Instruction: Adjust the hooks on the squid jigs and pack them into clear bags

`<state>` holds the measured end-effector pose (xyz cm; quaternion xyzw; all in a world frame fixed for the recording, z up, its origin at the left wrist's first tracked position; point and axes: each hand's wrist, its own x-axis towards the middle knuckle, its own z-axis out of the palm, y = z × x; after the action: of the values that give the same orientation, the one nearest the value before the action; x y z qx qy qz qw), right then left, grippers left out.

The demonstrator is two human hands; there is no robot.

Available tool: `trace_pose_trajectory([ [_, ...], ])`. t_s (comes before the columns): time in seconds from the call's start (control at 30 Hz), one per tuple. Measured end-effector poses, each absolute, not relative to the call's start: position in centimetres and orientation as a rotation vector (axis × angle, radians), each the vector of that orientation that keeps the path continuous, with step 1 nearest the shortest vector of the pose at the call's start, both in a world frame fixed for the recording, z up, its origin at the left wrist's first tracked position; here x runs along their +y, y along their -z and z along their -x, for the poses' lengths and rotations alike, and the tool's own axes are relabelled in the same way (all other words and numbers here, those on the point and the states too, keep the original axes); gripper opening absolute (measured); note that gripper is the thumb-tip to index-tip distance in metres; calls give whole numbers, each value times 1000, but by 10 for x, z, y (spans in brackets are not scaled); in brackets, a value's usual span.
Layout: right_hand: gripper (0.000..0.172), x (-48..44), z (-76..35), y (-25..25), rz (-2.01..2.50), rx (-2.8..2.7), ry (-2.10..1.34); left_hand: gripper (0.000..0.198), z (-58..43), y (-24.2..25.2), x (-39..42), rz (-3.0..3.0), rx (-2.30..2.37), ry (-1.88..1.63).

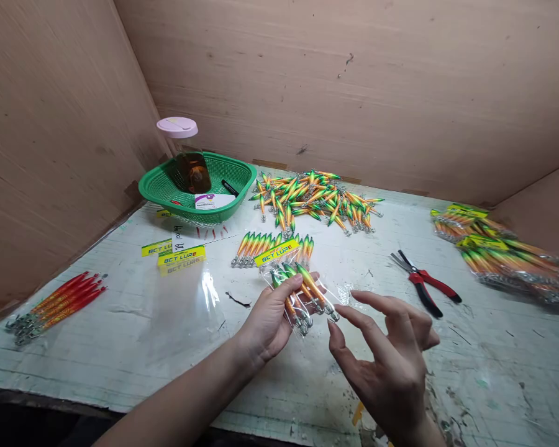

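Note:
My left hand grips a clear plastic bag of fishing lures, its thumb lying over them. The lures are green at one end and orange along the body, and their hooked ends point toward me. A yellow header reading "BCT LURE" tops the bag. My right hand is just to the right, fingers spread and holding nothing. Its index fingertip is close to the hooks; whether it touches the bag I cannot tell. Behind the bag, a row of matching lures lies on the table, partly hidden by the header.
Loose lures are piled at the back. A green basket holds a lidded cup. Flat bags and red lures lie left. Red-handled pliers and filled lure packs lie right. Wooden panels enclose the table.

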<state>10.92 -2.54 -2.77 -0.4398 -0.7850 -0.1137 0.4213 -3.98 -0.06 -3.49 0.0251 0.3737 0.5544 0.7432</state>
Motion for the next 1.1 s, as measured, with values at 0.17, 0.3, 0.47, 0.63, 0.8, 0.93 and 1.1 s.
trace_pose_trajectory([
  [0.17, 17, -27, -107, 30, 1095, -1948, 369, 7, 39, 39, 0, -38, 834, -1267],
  [0.3, 13, -27, -107, 30, 1084, -1944, 374, 4, 38, 42, -1, -55, 858, -1278],
  [0.47, 15, -28, -105, 32, 1117, -1936, 337, 6, 37, 40, 0, -34, 883, -1286],
  [0.63, 10, -30, -102, 34, 1157, -1843, 337, 8, 38, 41, 2, -26, 893, -1290],
  [0.8, 7, -29, -100, 36, 1188, -1851, 347, 5, 38, 42, -1, -63, 862, -1290],
  [0.93, 5, -28, -100, 36, 1195, -1870, 348, 9, 38, 41, -2, -70, 880, -1269],
  [1.1, 5, -26, -101, 35, 1175, -1892, 332, 15, 38, 41, 0, -71, 879, -1268],
])
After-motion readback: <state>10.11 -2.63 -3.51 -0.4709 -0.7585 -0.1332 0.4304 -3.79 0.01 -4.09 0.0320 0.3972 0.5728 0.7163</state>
